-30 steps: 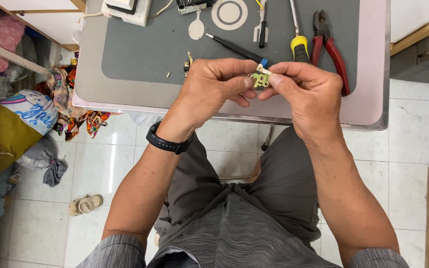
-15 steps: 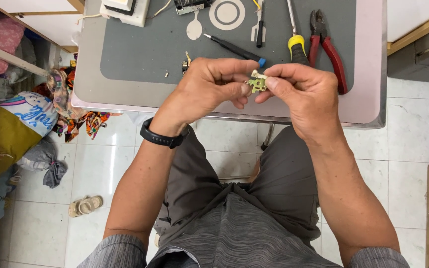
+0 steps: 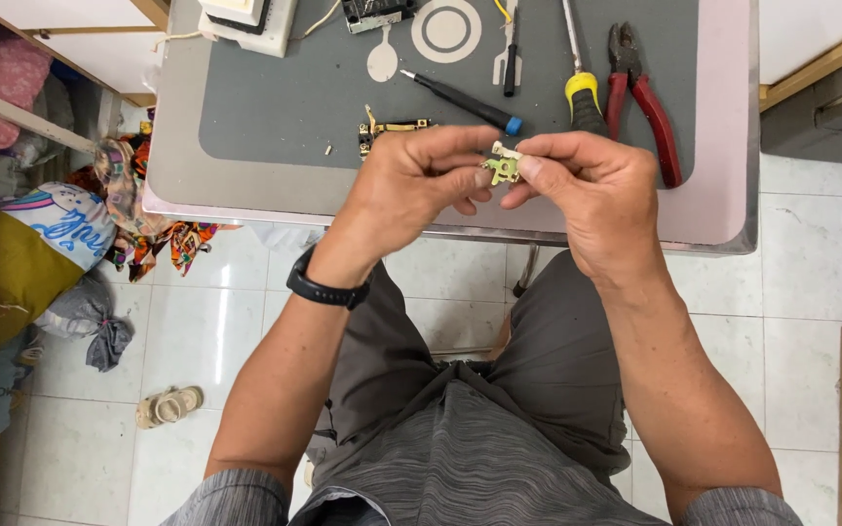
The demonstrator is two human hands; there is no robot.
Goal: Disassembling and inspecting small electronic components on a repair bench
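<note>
1. Hands unchanged from half a second ago: left hand (image 3: pixel 419 185) and right hand (image 3: pixel 592 185) together, fingertips pinching small brass part (image 3: pixel 502 168).
2. Held just above worktop (image 3: pixel 246 190) front edge.
3. Near red pliers (image 3: pixel 647 102), yellow-handled screwdriver (image 3: pixel 585 90); open mat leftward.

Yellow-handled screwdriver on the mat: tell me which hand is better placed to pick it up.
Right. The right hand sits just below the yellow-handled screwdriver; the left hand is farther off. Both pinch the small metal part.
</note>
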